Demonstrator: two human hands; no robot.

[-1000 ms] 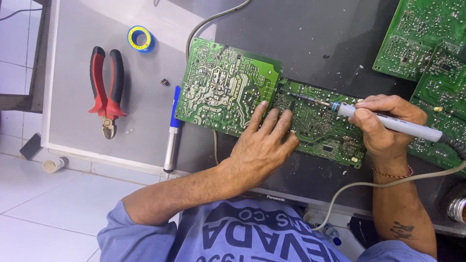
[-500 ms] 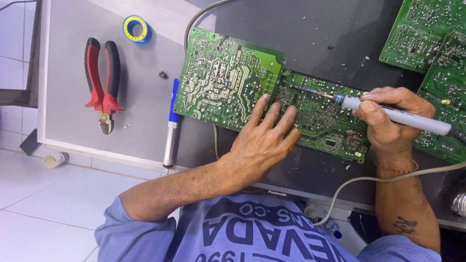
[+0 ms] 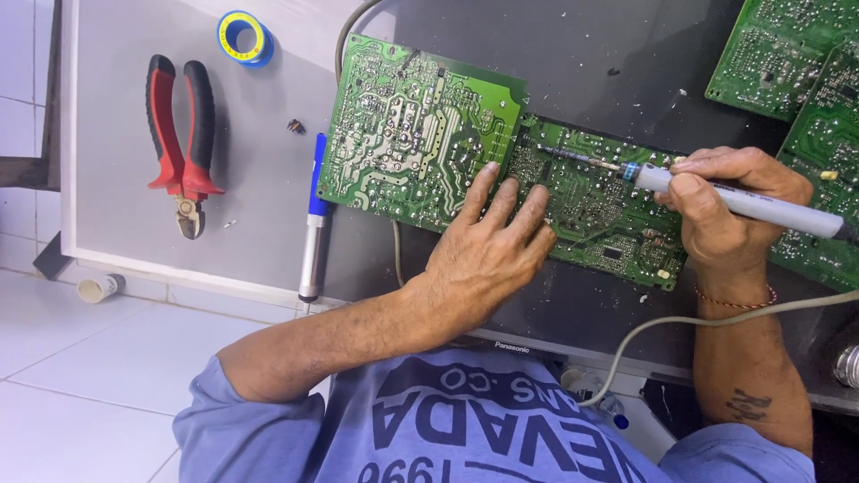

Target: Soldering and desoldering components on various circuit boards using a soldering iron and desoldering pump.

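Left hand [image 3: 488,255] flat on circuit board [image 3: 420,134] — right hand [image 3: 729,201] grips soldering iron [image 3: 716,195].

the scene was bright and evenly lit, with soft daylight. the pliers [image 3: 183,143] threw a short, weak shadow. the dark panel [image 3: 591,63] in the upper middle showed mild glare. everything was sharp, with slight wide-angle bending at the edges.

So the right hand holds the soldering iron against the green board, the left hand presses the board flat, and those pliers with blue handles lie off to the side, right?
Not quite: in the head view the pliers have red handles, not blue. The rest stands: the right hand holds the soldering iron to the green board, and the left hand presses it flat.
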